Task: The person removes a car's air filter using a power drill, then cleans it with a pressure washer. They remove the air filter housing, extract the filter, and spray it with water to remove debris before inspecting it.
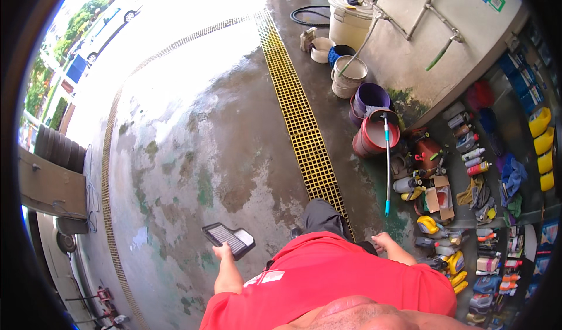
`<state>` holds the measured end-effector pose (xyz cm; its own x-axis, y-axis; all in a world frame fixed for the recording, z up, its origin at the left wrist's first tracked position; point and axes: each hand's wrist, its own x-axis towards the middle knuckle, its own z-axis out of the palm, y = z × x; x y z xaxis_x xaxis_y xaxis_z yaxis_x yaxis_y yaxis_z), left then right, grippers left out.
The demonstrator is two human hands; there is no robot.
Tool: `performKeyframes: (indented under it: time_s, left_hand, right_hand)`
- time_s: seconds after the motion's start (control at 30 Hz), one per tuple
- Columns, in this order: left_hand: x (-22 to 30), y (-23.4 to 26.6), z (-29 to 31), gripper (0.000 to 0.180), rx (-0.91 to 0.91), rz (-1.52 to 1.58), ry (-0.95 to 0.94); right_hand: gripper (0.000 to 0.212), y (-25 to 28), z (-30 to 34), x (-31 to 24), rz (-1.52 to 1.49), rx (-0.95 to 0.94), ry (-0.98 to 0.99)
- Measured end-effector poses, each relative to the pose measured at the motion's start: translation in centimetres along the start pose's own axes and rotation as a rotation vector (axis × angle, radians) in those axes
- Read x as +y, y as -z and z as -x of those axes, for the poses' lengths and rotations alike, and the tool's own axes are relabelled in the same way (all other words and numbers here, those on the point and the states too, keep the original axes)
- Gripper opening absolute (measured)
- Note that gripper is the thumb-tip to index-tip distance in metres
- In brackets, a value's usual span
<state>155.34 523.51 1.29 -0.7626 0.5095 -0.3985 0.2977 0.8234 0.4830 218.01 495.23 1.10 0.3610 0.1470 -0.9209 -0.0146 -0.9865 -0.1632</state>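
My left hand (222, 251) grips the near edge of a panel air filter (233, 240), which has a dark frame and a pale pleated middle. The filter is held out to my left, over the wet concrete floor (193, 172). On the other side, my right hand (383, 243) hangs beside my body with its fingers curled in, and nothing shows in it. Nearest to that hand is a mop-like pole (388, 166) with turquoise ends, which leans from a red bucket (370, 141).
A yellow drain grating (295, 116) runs ahead from my leg. Buckets, among them a purple one (372, 97), line the wall at right. Bottles, cloths and an open cardboard box (439, 198) crowd the right side. Tyres (58, 148) are stacked at far left.
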Motion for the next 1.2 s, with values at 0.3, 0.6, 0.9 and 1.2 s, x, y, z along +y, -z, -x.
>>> performKeyframes:
  time_s: [0.3,0.6,0.9,1.2]
  left_hand:
    - [38.1,-17.4,-9.7,0.057,-0.08,0.498,-0.289]
    - [53.7,-27.6,-10.2,0.063,-0.052,0.004,-0.048]
    - [69.2,-39.3,-20.3,0.068,-0.329,-0.264,0.085]
    - [117.1,-55.8,-25.3,0.073,-0.139,-0.185,-0.347]
  right_hand:
    - [0.044,8.2,-11.7,-32.3,-0.054,0.025,-0.056]
    - [0.035,21.1,-17.7,-78.9,-0.096,0.129,0.528]
    - [0.031,26.1,-27.3,-96.8,-0.187,0.083,0.154]
    - [0.038,29.3,-33.7,-110.8,-0.284,-0.028,-0.129]
